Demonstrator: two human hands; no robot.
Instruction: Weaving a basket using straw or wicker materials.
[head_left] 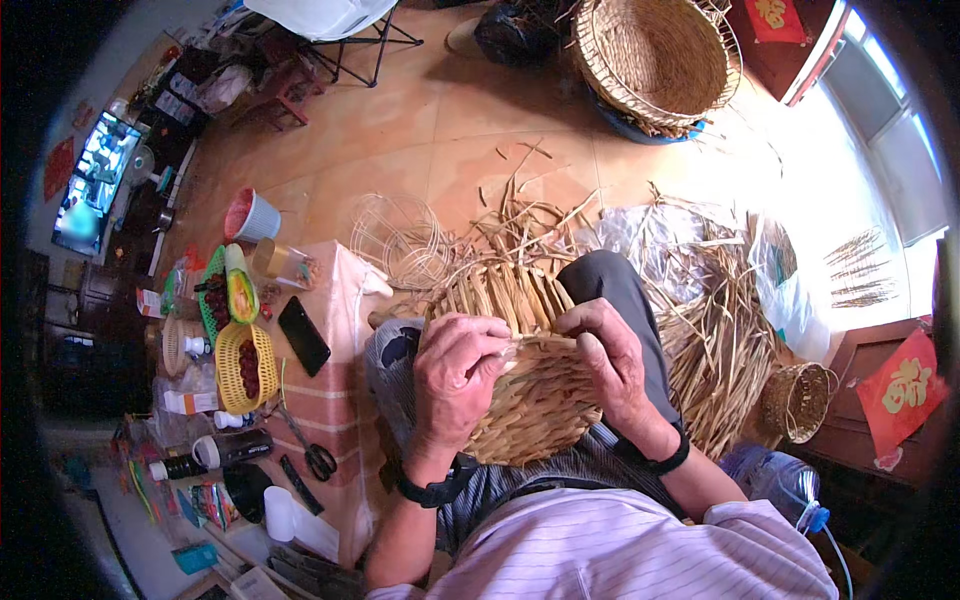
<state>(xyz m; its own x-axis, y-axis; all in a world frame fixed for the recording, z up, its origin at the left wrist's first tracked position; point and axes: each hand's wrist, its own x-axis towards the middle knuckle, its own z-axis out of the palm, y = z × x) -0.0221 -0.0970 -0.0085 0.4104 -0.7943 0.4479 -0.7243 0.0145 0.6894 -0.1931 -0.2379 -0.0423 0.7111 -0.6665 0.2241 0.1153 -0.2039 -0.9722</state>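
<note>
The half-woven basket (pixel 535 405) sits in your lap, between your knees, its braided side facing you and its unwoven stakes (pixel 500 297) standing up beyond the rim. Its underside is hidden, and where the weave meets your trousers is hard to make out.

Your left hand (pixel 458 375) is mostly closed, fingers curled over the rim's left part; the fingertips are turned away, so you cannot tell from here whether they also pinch a strand. Your right hand (pixel 612 360) is partly closed, thumb and bent fingers gripping the rim at its right.

Past your right knee lies a heap of dry straw (pixel 715 365), partly covered by clear plastic. Beyond the stakes, a wire frame (pixel 400 240) blends into the floor and loose strips, its lower edge lost among them.

On the cloth-covered table (pixel 335 420) at your left are a phone (pixel 303 336), scissors (pixel 318 460) and a yellow basket (pixel 233 375) of dark red fruit. A large wicker basket (pixel 655 60) at the far side is cut off by the upper edge.
</note>
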